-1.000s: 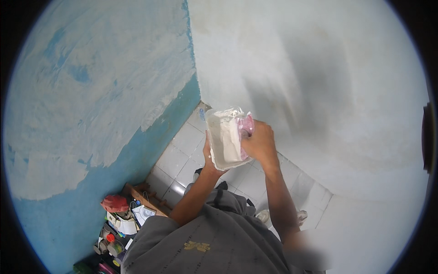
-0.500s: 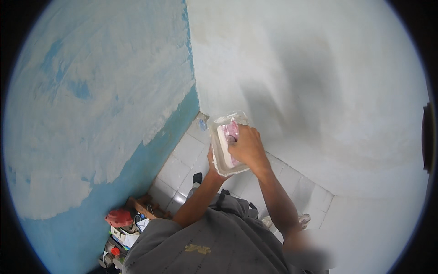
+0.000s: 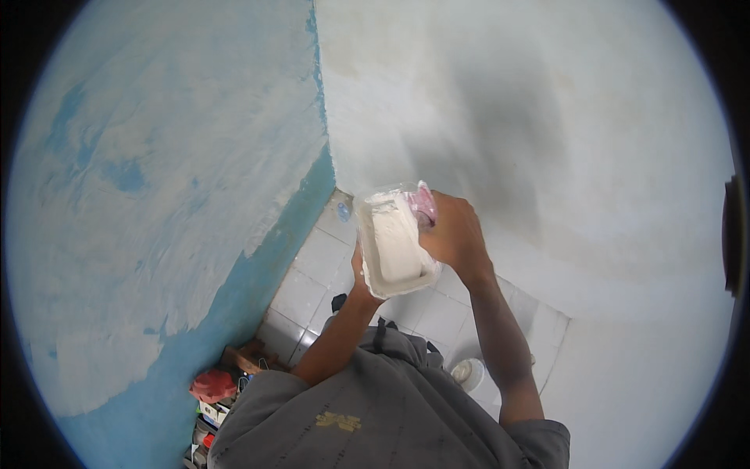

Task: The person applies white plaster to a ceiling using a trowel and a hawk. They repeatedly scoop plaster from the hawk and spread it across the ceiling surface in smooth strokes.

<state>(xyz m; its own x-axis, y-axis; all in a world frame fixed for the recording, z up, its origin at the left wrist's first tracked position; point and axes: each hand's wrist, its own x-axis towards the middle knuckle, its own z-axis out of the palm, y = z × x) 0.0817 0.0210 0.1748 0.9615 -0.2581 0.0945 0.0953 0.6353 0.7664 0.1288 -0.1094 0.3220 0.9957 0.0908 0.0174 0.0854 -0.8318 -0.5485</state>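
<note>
My left hand point(image 3: 359, 270) is closed on the near left side of a clear plastic tub point(image 3: 370, 273), with most of its fingers hidden underneath. White paste point(image 3: 397, 246) fills the tub's bottom and coats its walls. In my right hand point(image 3: 457, 234) is a pink spreader point(image 3: 424, 205) smeared with white, its lower part hidden by the fingers. The spreader is at the tub's right rim; whether it touches the rim I cannot tell.
A blue wall point(image 3: 211, 313), partly coated white, meets a whitish wall point(image 3: 609, 195) at the corner ahead. White floor tiles point(image 3: 308, 266) lie below. A white bucket point(image 3: 467, 374) stands at lower right; a red cloth-like item point(image 3: 212, 386) tops clutter at lower left.
My right hand has moved right with the spreader, from over the paste to the tub's right rim. The paste surface is now uncovered. The bucket has come into view.
</note>
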